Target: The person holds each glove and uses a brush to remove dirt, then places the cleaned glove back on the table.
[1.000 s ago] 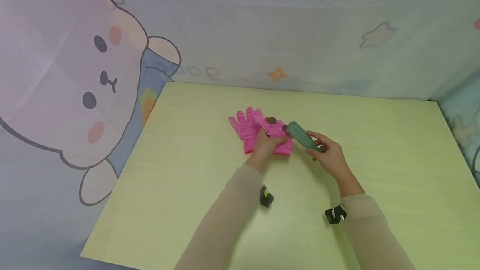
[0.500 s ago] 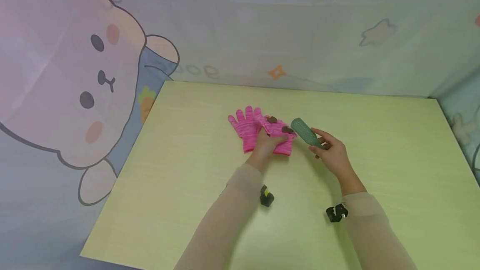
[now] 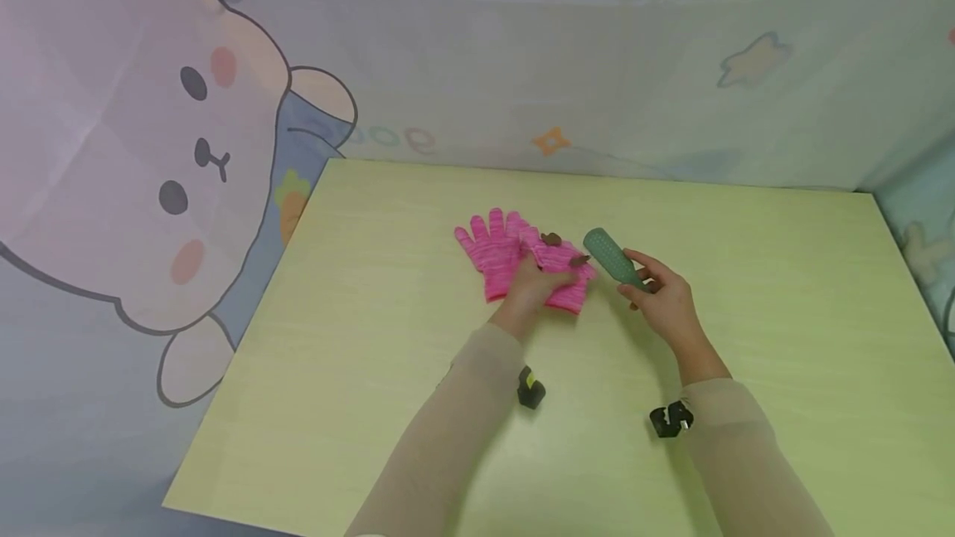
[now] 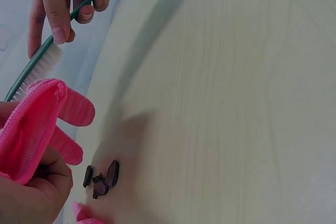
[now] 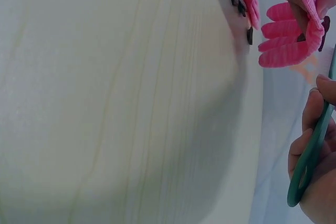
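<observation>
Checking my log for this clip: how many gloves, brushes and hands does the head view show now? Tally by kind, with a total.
Gloves: 2 (flat glove, held glove)
Brushes: 1 (green brush)
Hands: 2 (left hand, right hand)
Total: 5

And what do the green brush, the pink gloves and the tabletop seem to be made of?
Green brush: probably plastic, its handle smooth, faintly shiny; the white bristles could be nylon.
Pink gloves: probably knitted yarn, matte, with visible stitch texture.
Tabletop: wood or wood-look laminate, with a soft sheen and fine grain lines; I can't tell which.
</observation>
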Motion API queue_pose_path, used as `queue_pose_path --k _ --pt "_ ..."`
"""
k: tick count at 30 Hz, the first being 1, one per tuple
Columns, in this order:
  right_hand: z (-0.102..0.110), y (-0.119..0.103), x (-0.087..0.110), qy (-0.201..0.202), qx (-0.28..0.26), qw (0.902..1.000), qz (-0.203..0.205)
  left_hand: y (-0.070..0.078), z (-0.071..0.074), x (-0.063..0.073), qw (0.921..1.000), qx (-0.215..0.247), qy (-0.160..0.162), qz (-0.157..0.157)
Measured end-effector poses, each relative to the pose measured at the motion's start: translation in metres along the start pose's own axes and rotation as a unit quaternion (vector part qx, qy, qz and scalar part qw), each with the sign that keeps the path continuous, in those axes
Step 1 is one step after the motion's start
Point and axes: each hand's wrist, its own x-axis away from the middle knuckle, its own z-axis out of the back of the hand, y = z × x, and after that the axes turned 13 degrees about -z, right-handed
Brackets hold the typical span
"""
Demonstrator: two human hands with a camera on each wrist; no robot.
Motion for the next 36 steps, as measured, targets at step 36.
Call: queue_pose_path --k 36 --pt "-0.0005 -0.0012 0.0014 -0.037 -0.046 0.9982 0.016 0.0012 -0.0003 -0.0016 0.9956 0.03 0.088 -0.002"
